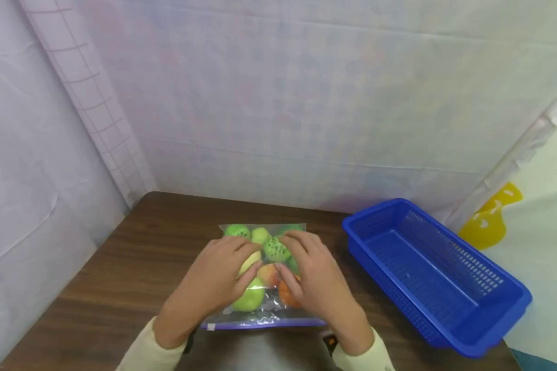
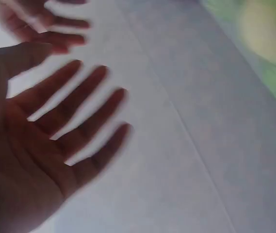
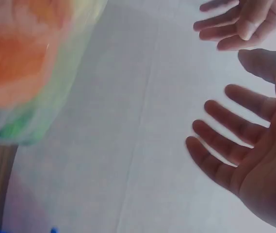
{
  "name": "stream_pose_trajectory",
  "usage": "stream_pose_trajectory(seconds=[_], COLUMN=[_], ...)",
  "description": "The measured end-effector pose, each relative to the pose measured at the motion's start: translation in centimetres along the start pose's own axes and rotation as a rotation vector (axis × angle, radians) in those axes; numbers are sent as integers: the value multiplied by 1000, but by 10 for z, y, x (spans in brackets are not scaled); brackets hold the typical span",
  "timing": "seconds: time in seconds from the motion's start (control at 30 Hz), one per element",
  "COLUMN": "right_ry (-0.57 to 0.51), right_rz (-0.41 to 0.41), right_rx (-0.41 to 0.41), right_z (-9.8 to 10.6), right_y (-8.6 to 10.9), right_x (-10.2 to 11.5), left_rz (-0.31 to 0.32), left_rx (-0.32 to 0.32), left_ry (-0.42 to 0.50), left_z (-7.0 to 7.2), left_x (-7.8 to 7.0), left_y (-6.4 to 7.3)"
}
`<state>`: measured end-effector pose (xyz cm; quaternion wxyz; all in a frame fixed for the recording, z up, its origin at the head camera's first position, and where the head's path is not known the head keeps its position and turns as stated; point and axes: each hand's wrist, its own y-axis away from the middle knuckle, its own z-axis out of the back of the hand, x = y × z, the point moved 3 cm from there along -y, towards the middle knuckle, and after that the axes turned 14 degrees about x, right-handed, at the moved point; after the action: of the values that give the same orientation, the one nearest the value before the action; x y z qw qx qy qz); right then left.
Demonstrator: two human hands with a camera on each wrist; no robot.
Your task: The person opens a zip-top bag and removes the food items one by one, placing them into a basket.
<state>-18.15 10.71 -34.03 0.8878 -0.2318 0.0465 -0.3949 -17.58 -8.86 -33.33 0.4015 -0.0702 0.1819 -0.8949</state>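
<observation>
A clear zip bag (image 1: 269,323) with a purple closure strip lies on the table, its strip toward me. Inside are several round fruits: a speckled green one (image 1: 276,250), a smooth green one (image 1: 249,299), an orange one (image 1: 288,294) and a peach-coloured one (image 1: 267,274). My left hand (image 1: 215,275) hovers over the bag's left side, and my right hand (image 1: 317,275) over its right side. Both wrist views show the fingers of the left hand (image 2: 55,141) and right hand (image 3: 244,145) spread and loosely bent, holding nothing. Parts of the bag are hidden beneath the hands.
To the right, a blue perforated plastic basket (image 1: 399,257) stands at an angle on the brown wooden table (image 1: 116,273). Pale patterned sheets (image 1: 278,103) hang behind and to the left. A yellow shape (image 1: 487,221) shows on the cloth at right.
</observation>
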Motion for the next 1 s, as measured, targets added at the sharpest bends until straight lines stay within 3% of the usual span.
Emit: stream_pose_trajectory(seconds=[0.13, 0.3, 0.43, 0.57, 0.77, 1.0], right_ry=[40, 96, 101, 83, 150, 227], right_rz=[166, 297, 318, 321, 369, 374], right_rx=[-56, -54, 19, 81, 144, 176], right_z=[-3, -20, -36, -52, -73, -91], right_y=[3, 7, 10, 12, 13, 15], right_x=[29, 58, 71, 80, 88, 89], left_rz=[-157, -216, -195, -148, -52, 38], left_rx=[-126, -109, -66, -7, 128, 224], left_ry=[14, 0, -21, -29, -94, -64], left_z=[-1, -17, -32, -45, -60, -66], left_x=[8, 17, 21, 23, 24, 26], left_y=[37, 78, 98, 110, 116, 115])
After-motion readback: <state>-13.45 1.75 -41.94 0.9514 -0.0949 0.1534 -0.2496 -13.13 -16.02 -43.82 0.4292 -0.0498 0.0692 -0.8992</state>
